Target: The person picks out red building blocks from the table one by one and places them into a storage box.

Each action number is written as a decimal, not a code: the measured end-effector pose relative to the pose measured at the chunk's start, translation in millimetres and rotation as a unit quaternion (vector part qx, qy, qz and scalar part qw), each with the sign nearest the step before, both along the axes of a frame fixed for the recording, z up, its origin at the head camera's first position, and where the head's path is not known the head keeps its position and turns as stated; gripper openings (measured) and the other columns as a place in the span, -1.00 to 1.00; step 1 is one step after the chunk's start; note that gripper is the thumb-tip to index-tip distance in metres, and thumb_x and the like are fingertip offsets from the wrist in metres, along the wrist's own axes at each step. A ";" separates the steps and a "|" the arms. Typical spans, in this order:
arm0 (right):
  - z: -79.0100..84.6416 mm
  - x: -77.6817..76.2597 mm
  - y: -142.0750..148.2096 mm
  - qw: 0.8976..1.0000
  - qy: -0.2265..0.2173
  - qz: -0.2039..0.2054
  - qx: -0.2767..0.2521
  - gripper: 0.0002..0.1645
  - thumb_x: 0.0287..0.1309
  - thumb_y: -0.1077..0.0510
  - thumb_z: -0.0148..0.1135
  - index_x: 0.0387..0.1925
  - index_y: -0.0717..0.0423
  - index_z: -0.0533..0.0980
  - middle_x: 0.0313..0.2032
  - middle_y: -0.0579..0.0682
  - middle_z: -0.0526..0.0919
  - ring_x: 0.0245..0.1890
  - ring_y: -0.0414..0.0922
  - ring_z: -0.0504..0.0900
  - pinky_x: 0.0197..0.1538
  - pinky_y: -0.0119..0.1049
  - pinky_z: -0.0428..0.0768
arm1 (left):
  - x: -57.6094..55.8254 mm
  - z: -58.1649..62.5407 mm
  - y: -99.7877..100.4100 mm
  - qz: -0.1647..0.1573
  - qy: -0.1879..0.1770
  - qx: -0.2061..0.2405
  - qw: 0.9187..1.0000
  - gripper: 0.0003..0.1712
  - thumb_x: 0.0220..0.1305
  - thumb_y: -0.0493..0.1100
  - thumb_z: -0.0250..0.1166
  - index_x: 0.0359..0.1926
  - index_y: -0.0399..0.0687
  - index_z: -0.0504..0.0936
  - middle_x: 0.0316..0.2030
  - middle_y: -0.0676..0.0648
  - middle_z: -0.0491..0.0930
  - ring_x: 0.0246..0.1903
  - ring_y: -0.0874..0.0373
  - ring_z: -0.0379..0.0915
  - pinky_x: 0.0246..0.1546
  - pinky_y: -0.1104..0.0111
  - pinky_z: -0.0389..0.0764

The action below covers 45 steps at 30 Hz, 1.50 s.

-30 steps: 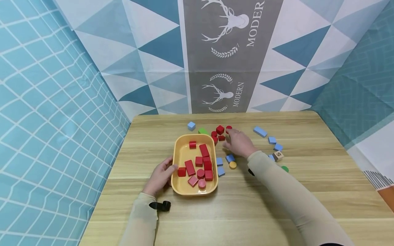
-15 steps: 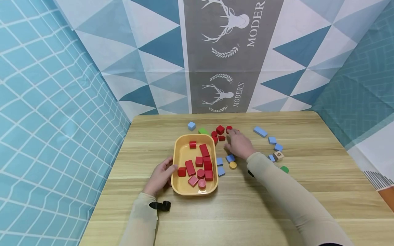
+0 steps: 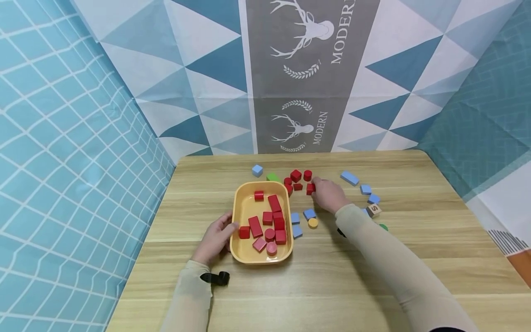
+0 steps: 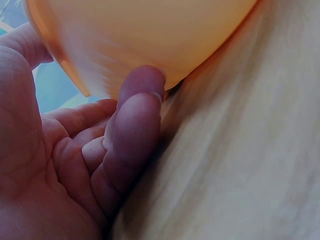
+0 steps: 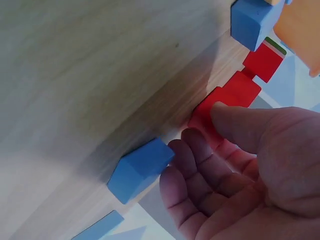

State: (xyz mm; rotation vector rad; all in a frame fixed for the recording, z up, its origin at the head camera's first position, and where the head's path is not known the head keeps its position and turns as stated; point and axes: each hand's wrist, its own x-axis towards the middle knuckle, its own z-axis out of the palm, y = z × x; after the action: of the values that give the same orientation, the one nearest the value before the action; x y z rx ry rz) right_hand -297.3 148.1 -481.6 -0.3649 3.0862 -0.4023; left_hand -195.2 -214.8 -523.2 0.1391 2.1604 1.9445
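Note:
My left hand [image 3: 216, 236] grips the left side of a yellow plastic bin [image 3: 265, 263], thumb over the rim. The left wrist view shows curled fingers [image 4: 137, 125] against the bin's outer wall [image 4: 135, 40]. Several red blocks [image 3: 255, 226], rectangular and round, lie inside the bin. To the right of the bin, my right hand [image 3: 330, 196] pinches a red block [image 3: 310, 189] at the table. In the right wrist view the thumb presses the red block [image 5: 205, 116], whose far side is hidden by the fingers. A blue block [image 5: 142, 167] sits close to the fingertips.
More red blocks [image 3: 296, 175] lie behind the bin's right corner, beside a green block [image 3: 274, 177]. Blue blocks [image 3: 309, 214] and a yellow disc [image 3: 313, 223] are nearer. Past the right hand lie a blue bar [image 3: 350, 178] and a lettered wooden cube [image 3: 374, 210].
My right hand has shifted slightly right and nearer, off the round red block, and now pinches a red block. The left hand and the bin stay in place.

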 end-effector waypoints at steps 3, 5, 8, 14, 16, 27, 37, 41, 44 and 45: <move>0.5 0.7 -1.9 1.000 0.000 0.000 0.005 -0.59 0.23 0.18 0.26 0.06 0.30 0.47 -0.18 0.20 0.65 -0.24 0.07 0.59 -0.16 0.05 0.66 | 0.1 -0.4 0.2 0.000 -0.003 0.005 1.000 -0.42 0.46 -0.16 0.12 0.44 -0.14 0.26 0.20 -0.26 0.44 -0.29 -0.14 0.61 -0.51 0.20 0.72; 3.3 1.8 -4.7 1.000 0.013 -0.008 0.006 -0.64 0.23 0.15 0.26 -0.02 0.28 0.48 -0.25 0.18 0.63 -0.31 0.05 0.58 -0.23 0.02 0.67 | 0.1 -0.4 0.3 -0.001 -0.004 0.005 1.000 -0.41 0.46 -0.15 0.12 0.44 -0.14 0.25 0.20 -0.25 0.44 -0.28 -0.13 0.61 -0.50 0.19 0.72; 17.5 7.9 -14.0 0.999 0.042 -0.016 -0.024 -0.67 0.23 0.09 0.27 -0.08 0.22 0.48 -0.30 0.11 0.60 -0.37 0.01 0.55 -0.30 -0.04 0.65 | 0.5 0.7 0.4 0.001 -0.004 0.002 1.000 -0.41 0.46 -0.15 0.12 0.44 -0.13 0.25 0.21 -0.24 0.43 -0.27 -0.12 0.61 -0.48 0.19 0.72; 57.4 43.3 -57.5 0.981 0.074 0.105 -0.144 -0.55 0.18 -0.02 0.36 0.04 0.07 0.52 -0.15 -0.08 0.61 -0.20 -0.14 0.54 -0.16 -0.18 0.65 | -0.4 2.5 -0.8 0.006 0.005 -0.005 1.000 -0.42 0.46 -0.17 0.12 0.43 -0.13 0.26 0.18 -0.25 0.46 -0.31 -0.12 0.61 -0.55 0.19 0.71; 59.5 58.0 -72.4 0.972 0.059 0.175 -0.146 -0.54 0.17 -0.04 0.38 0.05 0.04 0.52 -0.14 -0.11 0.59 -0.19 -0.15 0.54 -0.14 -0.22 0.65 | -0.6 2.4 -0.8 0.006 0.006 -0.001 1.000 -0.42 0.46 -0.17 0.12 0.43 -0.14 0.27 0.19 -0.25 0.46 -0.29 -0.12 0.61 -0.53 0.19 0.72; 13.8 86.3 -97.9 0.963 0.027 0.269 -0.002 -0.48 0.15 -0.10 0.36 0.10 0.02 0.55 -0.09 -0.12 0.62 -0.11 -0.17 0.47 0.05 -0.15 0.52 | 0.8 1.0 1.7 0.004 -0.010 0.017 1.000 -0.41 0.46 -0.15 0.13 0.44 -0.13 0.26 0.21 -0.24 0.42 -0.26 -0.15 0.60 -0.49 0.19 0.72; 12.8 88.6 -99.3 0.964 0.021 0.264 -0.017 -0.36 0.16 -0.17 0.36 0.19 0.03 0.50 0.01 -0.09 0.58 0.02 -0.12 0.42 0.17 -0.08 0.46 | 1.1 6.1 -0.6 -0.007 -0.018 0.019 1.000 -0.39 0.48 -0.18 0.10 0.46 -0.19 0.20 0.26 -0.30 0.36 -0.21 -0.26 0.56 -0.44 0.09 0.73; 14.5 88.5 -99.0 0.963 0.026 0.269 -0.022 -0.37 0.18 -0.17 0.35 0.19 0.05 0.49 0.01 -0.09 0.57 0.03 -0.13 0.42 0.18 -0.09 0.47 | 0.0 1.0 -1.5 0.001 -0.009 0.010 1.000 -0.41 0.47 -0.14 0.13 0.44 -0.12 0.26 0.23 -0.25 0.41 -0.25 -0.18 0.60 -0.48 0.17 0.73; 14.2 88.1 -98.5 0.962 0.028 0.270 -0.022 -0.38 0.18 -0.17 0.34 0.18 0.05 0.50 -0.01 -0.10 0.56 0.02 -0.15 0.42 0.18 -0.11 0.47 | 0.0 0.7 -1.2 0.005 -0.003 -0.001 1.000 -0.41 0.45 -0.12 0.15 0.43 -0.11 0.28 0.21 -0.23 0.43 -0.28 -0.13 0.60 -0.52 0.22 0.71; 14.1 88.0 -98.5 0.962 0.028 0.269 -0.022 -0.38 0.18 -0.17 0.34 0.17 0.05 0.51 -0.01 -0.10 0.56 0.02 -0.15 0.41 0.18 -0.11 0.47 | 0.0 0.6 -1.1 0.006 -0.002 -0.005 1.000 -0.41 0.45 -0.12 0.15 0.42 -0.11 0.29 0.21 -0.22 0.43 -0.29 -0.11 0.60 -0.53 0.23 0.71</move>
State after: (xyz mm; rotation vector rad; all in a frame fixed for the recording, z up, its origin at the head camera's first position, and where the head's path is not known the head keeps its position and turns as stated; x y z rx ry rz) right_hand -209.4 49.6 -467.5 -1.1909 2.8549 -0.4418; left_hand -195.3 -215.9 -522.7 0.1200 2.1729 1.9389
